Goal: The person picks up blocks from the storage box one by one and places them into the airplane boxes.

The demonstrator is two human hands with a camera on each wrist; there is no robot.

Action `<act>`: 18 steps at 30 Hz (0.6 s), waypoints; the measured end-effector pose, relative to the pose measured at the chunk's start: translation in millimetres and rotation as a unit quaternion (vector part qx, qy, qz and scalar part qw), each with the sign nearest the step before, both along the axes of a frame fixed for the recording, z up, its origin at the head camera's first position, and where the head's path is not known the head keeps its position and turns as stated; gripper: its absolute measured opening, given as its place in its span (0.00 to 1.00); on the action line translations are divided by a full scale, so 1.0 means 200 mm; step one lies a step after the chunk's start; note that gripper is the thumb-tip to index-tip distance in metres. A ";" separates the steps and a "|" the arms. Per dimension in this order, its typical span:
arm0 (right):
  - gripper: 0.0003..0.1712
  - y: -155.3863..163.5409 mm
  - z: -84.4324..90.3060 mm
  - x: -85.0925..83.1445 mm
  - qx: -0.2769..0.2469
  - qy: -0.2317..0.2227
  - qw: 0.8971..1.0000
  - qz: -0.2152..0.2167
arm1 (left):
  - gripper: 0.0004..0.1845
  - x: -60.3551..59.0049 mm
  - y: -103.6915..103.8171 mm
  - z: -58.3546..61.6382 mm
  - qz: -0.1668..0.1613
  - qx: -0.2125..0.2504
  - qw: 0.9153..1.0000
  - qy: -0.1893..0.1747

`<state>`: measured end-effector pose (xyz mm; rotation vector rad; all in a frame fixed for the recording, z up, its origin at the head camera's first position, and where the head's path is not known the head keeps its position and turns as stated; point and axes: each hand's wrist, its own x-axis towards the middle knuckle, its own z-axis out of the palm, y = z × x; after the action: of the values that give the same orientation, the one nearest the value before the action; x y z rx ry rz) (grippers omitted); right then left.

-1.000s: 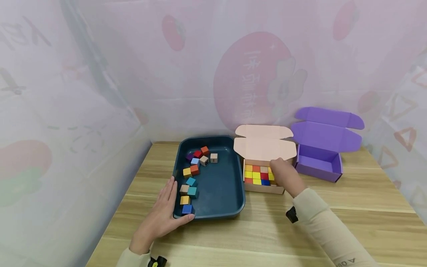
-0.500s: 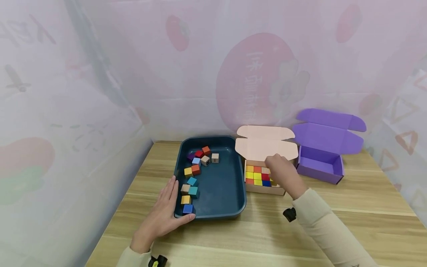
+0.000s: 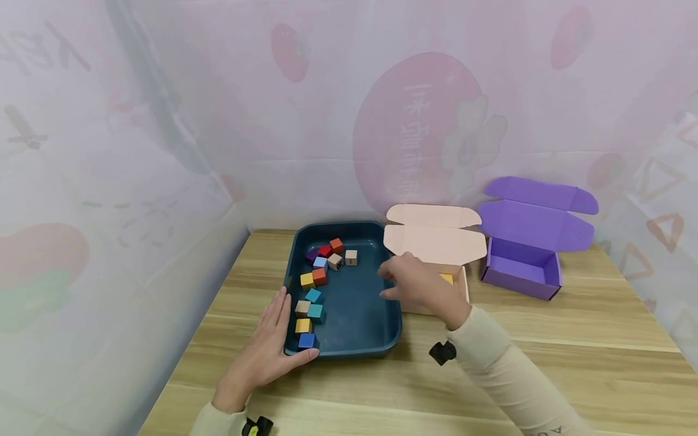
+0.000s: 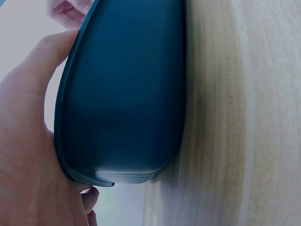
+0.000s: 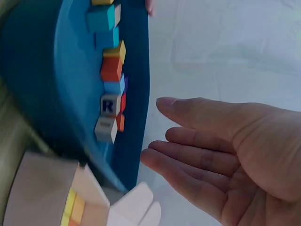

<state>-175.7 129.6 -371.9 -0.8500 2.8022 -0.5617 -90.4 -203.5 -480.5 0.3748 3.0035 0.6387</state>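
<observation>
My left hand (image 3: pixel 260 356) rests on the near left corner of a dark blue tray (image 3: pixel 357 315), fingers straight along the rim and thumb over the front edge. Inside the tray, colored wooden cubes lie along its left side, among them a blue cube (image 3: pixel 307 341) and a teal cube (image 3: pixel 315 312). One plain wood cube (image 5: pixel 111 104) shows the letter R in the right wrist view. Above the tray's right rim hovers my right hand (image 3: pixel 415 283), its thumb and fingers apart with nothing between them. It hides most of the cubes in the peach box (image 3: pixel 431 242).
An open purple box (image 3: pixel 520 283) stands at the right with its lid raised. The peach box, lid also up, sits between it and the tray; a yellow cube (image 3: pixel 446 278) shows inside. Wooden tabletop (image 3: pixel 349 396) runs along the front. Printed cloth (image 3: pixel 305 121) hangs behind.
My right hand has left the peach box and moved left to the tray's right rim, its fingers now spread. The left hand stays on the tray.
</observation>
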 end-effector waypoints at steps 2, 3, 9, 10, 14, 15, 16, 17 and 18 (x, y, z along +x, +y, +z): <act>0.21 -0.07 0.00 0.00 -0.004 -0.017 1.000 0.001 | 0.68 0.00 0.00 0.00 0.000 -0.003 1.000 0.002; 0.23 -0.11 -0.01 0.00 -0.007 -0.020 1.000 0.005 | 0.68 0.00 0.00 0.00 0.000 -0.003 1.000 0.002; 0.21 -0.32 -0.04 -0.06 -0.012 -0.047 0.998 0.048 | 0.68 0.00 -0.01 0.00 0.002 0.002 1.000 0.001; 0.21 -0.35 -0.05 -0.07 -0.008 -0.054 0.997 0.055 | 0.68 0.00 -0.01 0.00 0.002 0.005 1.000 0.001; 0.21 -0.46 -0.07 -0.12 0.007 -0.064 0.993 0.094 | 0.68 0.00 -0.01 0.00 0.004 0.009 1.000 -0.004; 0.20 -0.48 -0.08 -0.14 0.011 -0.065 0.992 0.104 | 0.68 0.00 -0.01 0.00 0.004 0.009 1.000 -0.004; 0.20 -0.51 -0.08 -0.15 0.016 -0.067 0.991 0.112 | 0.68 0.00 -0.01 0.00 0.004 0.009 1.000 -0.006; 0.20 -0.53 -0.09 -0.16 0.022 -0.066 0.990 0.121 | 0.68 0.00 -0.01 0.00 0.005 0.009 1.000 -0.008; 0.20 -0.56 -0.10 -0.17 0.030 -0.067 0.989 0.128 | 0.69 0.00 -0.01 0.00 0.005 0.010 1.000 -0.009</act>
<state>-210.4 18.2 -391.5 -1.0936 2.5253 -0.4708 -91.2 -206.0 -480.1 0.3530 2.9857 0.6711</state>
